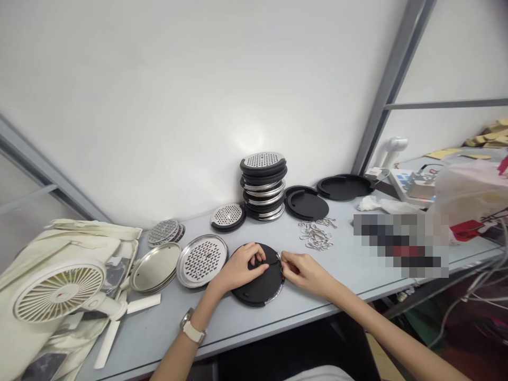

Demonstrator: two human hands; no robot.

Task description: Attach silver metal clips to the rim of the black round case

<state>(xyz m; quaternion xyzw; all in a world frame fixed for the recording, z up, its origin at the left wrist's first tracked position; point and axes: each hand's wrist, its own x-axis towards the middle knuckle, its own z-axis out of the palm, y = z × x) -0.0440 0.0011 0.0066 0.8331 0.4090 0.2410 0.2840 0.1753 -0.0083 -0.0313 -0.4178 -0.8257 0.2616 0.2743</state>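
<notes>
A black round disc (260, 283) with a metal rim lies on the grey table (341, 264) in front of me. My left hand (240, 267) rests on top of it, fingers curled and pressing it down. My right hand (299, 270) is at the disc's right edge, fingers pinched on a small metal clip (279, 257) at the rim. A pile of several loose metal clips (316, 234) lies just beyond my right hand.
A perforated metal plate (202, 259) and plain metal plates (155, 267) lie left of the disc. A stack of assembled discs (263, 185) stands at the wall, black rings (305, 202) to its right. A white fan (59, 291) sits far left, clutter at the right.
</notes>
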